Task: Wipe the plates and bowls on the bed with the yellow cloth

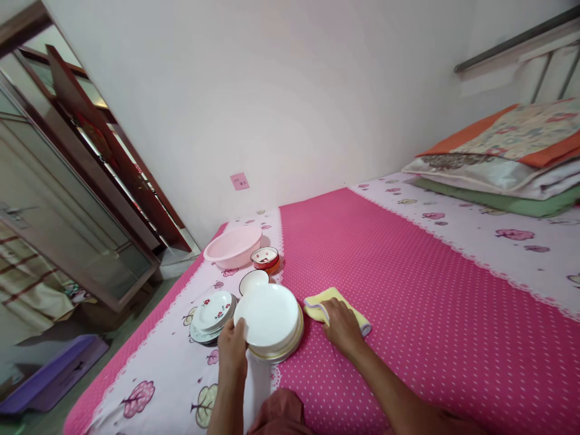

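Observation:
My left hand (232,346) grips the near left rim of a white plate (268,314), its thumb on the top face. Beneath that plate lies a stack of plates (290,352) with yellowish rims. To the right, my right hand (339,325) is closed on a folded yellow cloth (357,318) on the bed, with the cloth's left corner bent up. Left of the white plate stands another stack of plates (212,310), the top one with red flowers. Just behind are a white bowl (254,280) and a red patterned bowl (265,258).
A pink basin (233,246) sits near the wall. The bed (399,272) has a pink dotted and white tree-print sheet. Folded bedding (502,157) is piled at the far right. A purple tub (54,374) rests on the floor at left, near a door (67,199).

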`<state>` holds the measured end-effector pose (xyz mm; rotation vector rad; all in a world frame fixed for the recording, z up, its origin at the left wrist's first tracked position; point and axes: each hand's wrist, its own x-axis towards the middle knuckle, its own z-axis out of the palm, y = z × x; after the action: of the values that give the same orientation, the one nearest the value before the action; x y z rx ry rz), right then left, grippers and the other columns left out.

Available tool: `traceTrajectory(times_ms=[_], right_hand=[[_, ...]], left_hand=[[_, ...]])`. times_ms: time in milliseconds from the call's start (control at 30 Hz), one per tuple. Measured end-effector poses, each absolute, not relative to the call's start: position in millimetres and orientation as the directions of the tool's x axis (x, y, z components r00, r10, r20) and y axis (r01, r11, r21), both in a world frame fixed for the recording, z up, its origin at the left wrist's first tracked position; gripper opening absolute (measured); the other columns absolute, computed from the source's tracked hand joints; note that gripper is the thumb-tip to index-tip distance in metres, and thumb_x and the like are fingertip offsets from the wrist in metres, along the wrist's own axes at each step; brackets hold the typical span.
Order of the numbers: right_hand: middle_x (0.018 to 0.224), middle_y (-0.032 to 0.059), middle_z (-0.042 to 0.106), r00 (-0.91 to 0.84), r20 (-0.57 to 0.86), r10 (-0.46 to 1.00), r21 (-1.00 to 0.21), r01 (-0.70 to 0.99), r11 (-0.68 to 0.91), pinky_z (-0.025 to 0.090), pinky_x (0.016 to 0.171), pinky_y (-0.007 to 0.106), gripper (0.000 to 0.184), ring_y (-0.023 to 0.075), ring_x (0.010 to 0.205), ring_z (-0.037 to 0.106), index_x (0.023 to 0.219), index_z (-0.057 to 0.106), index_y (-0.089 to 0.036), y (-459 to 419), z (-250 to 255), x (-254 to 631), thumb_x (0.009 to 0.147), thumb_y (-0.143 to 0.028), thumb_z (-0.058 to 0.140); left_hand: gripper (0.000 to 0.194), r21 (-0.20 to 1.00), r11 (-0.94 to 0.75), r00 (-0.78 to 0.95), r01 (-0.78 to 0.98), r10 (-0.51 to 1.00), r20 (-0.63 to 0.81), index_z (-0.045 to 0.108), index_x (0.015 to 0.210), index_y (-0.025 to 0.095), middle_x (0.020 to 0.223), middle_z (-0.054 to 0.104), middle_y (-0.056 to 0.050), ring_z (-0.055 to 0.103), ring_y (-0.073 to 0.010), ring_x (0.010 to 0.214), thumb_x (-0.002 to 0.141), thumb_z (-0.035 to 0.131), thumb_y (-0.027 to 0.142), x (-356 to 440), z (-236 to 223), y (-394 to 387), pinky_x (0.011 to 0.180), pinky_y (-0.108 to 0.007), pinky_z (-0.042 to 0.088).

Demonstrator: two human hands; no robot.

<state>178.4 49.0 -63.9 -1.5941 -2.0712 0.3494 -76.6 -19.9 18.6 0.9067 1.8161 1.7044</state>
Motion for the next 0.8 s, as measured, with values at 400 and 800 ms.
traceTrajectory(times_ms=[400,800], right_hand=[[0.119,0.0115,0.068,-0.178,0.254,0.951,-0.488,0.825,0.285,0.043,0.091,0.037,0.04,0.0308,0.112,0.06,0.12,0.067,-0.018,48.4,-65.4,179.4,0.082,-0.009,0.063],[0.119,0.0127,0.069,-0.254,0.308,0.917,-0.433,0.821,0.373,0.048,0.09,0.042,0.053,0.0311,0.11,0.062,0.125,0.066,-0.018,46.0,-72.0,180.3,0.075,-0.002,0.056]], left_hand=[[0.096,0.565,-0.141,-0.279,-0.813,0.946,-0.165,0.041,0.159,0.032,0.148,0.065,-0.007,0.058,-0.0262,0.138,0.072,0.046,-0.009,-17.0,57.0,27.8,0.123,-0.058,0.034],[0.076,0.287,0.008,-0.047,-0.958,0.982,-0.182,0.056,0.151,0.028,0.13,0.076,-0.009,0.072,-0.028,0.119,0.082,0.051,-0.002,5.6,-11.7,14.9,0.116,-0.052,0.047]])
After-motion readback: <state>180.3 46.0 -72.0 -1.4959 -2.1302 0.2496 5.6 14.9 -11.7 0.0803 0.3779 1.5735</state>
